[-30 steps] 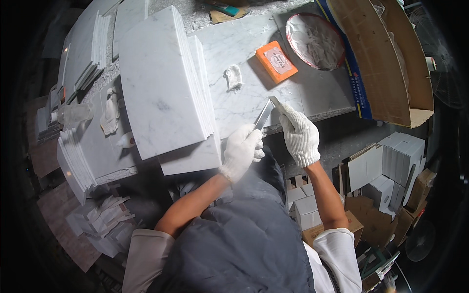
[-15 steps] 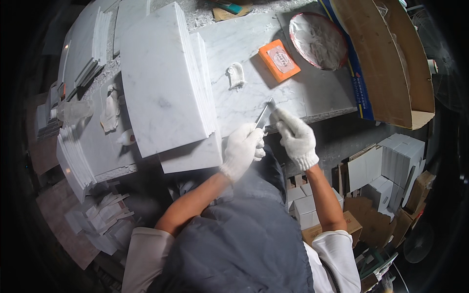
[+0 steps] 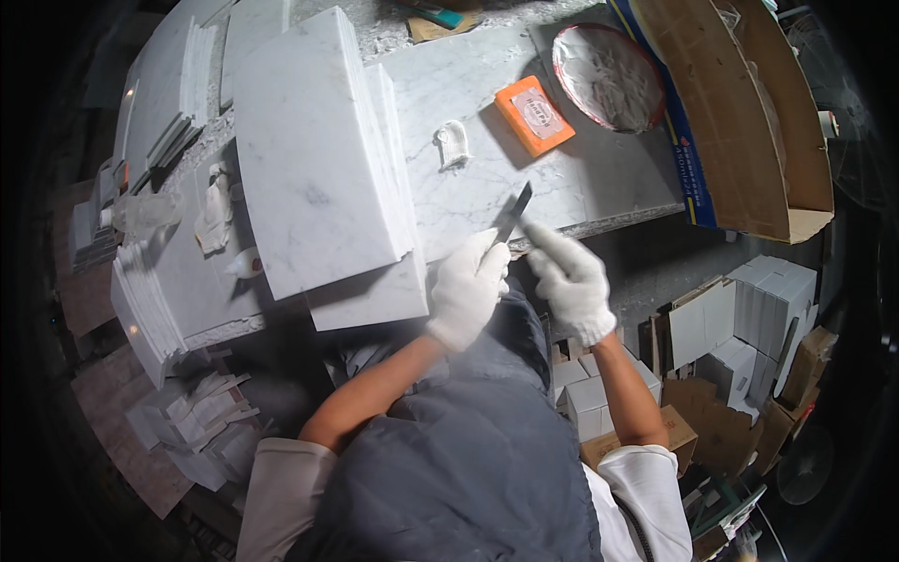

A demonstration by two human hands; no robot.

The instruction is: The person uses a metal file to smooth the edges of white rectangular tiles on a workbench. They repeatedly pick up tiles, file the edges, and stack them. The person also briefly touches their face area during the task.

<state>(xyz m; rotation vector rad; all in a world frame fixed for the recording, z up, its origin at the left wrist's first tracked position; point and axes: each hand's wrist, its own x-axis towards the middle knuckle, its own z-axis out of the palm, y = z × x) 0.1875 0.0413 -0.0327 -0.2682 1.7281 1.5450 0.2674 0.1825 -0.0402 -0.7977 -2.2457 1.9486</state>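
My left hand [image 3: 468, 288], in a white knit glove, is closed round a narrow dark metal blade with a slanted tip [image 3: 515, 211]. The blade points up and away over the front edge of the marble slab. Just right of it is my right hand [image 3: 573, 283], also gloved, slightly blurred, its forefinger stretched toward the blade and the other fingers partly bent. I see nothing in that hand. Beyond both hands, a small white ribbed piece [image 3: 453, 144] lies on the marble worktop [image 3: 468, 201], and an orange block with a label [image 3: 535, 115] lies to its right.
Stacked white marble slabs [image 3: 314, 159] stand at my left. A red-rimmed round tub of white paste [image 3: 609, 77] is at the far right, beside an open cardboard box [image 3: 716, 103]. White boxes [image 3: 763, 309] are stacked low on the right; stone offcuts [image 3: 201, 421] lie low on the left.
The blade has turned in my left hand, so its broad dark face now shows. My right fingers have drawn back slightly from its tip, down and to the right.
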